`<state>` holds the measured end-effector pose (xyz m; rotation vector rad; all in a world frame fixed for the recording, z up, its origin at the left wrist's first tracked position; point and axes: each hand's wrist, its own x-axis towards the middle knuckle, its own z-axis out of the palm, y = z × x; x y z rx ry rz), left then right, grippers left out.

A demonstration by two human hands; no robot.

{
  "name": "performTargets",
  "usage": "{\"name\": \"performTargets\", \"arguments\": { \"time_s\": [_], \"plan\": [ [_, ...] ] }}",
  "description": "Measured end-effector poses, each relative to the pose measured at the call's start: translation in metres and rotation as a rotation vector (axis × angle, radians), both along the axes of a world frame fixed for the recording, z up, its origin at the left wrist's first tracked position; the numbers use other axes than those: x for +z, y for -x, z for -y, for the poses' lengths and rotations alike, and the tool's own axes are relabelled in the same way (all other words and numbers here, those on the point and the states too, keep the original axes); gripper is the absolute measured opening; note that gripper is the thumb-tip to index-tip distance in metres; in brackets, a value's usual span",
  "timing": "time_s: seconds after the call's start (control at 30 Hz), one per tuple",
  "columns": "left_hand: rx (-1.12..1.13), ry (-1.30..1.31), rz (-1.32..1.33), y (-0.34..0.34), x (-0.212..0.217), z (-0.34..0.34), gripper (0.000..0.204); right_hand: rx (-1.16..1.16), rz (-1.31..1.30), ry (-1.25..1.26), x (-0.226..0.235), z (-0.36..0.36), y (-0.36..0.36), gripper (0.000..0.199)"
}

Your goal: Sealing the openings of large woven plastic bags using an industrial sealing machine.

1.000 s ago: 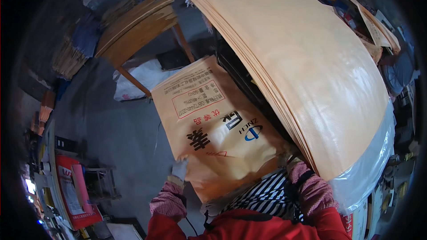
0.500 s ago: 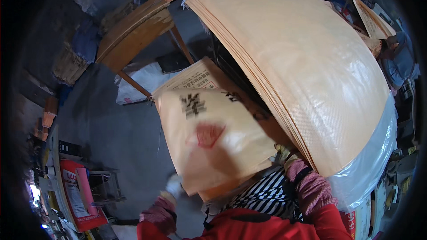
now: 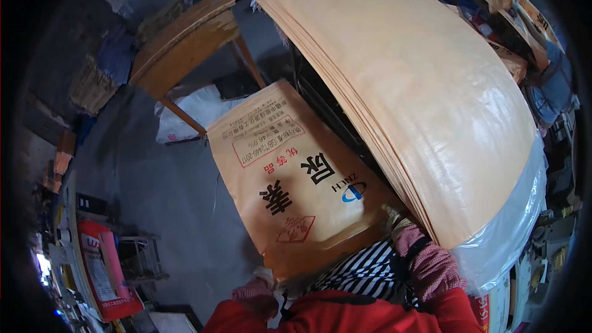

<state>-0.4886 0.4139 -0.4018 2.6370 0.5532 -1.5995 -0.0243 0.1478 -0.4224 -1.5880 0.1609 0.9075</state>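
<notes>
A tan woven sack point(image 3: 290, 179) with red and black print lies face up in front of me, tilted to the left. My left hand point(image 3: 264, 277), in a pale glove, grips its near bottom corner. My right hand point(image 3: 393, 214), also gloved, holds the sack's right edge just under the overhang of a thick stack of plain tan sacks point(image 3: 419, 86). That stack droops over a dark frame point(image 3: 320, 95) to my right. Pink cuffs, a striped apron and red sleeves show at the lower edge.
A wooden table point(image 3: 185, 43) stands at the upper left, with a white bag point(image 3: 191, 111) on the grey floor point(image 3: 160, 191) below it. A red board point(image 3: 102, 265) leans at the lower left. Clear plastic point(image 3: 512, 228) hangs under the stack's right end. More printed sacks point(image 3: 518, 6) lie at the upper right.
Half a second ago the sack was lifted and folded over towards me, showing its other face. Now it lies flat with the printed side up, and my left hand has shifted right along its bottom edge.
</notes>
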Motion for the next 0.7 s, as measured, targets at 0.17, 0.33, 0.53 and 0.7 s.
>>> {"name": "performTargets", "arguments": {
  "time_s": [0.17, 0.33, 0.53, 0.7],
  "plan": [
    [-0.088, -0.104, -0.013, -0.153, 0.032, -0.019, 0.021, 0.052, 0.200, 0.151, -0.007, 0.076, -0.047, 0.010],
    [0.163, -0.321, 0.343, -0.135, 0.073, -0.112, 0.016, -0.037, -0.476, -0.090, 0.109, -0.031, 0.020, 0.018],
    [0.695, 0.271, 1.638, -0.295, 0.257, -0.126, 0.015, 0.072, -0.392, -0.071, 0.091, 0.017, -0.011, 0.024],
    [0.642, 0.033, 1.351, -0.222, 0.217, -0.067, 0.017, -0.073, -0.354, 0.025, 0.089, 0.023, -0.008, 0.020]
  ]
}}
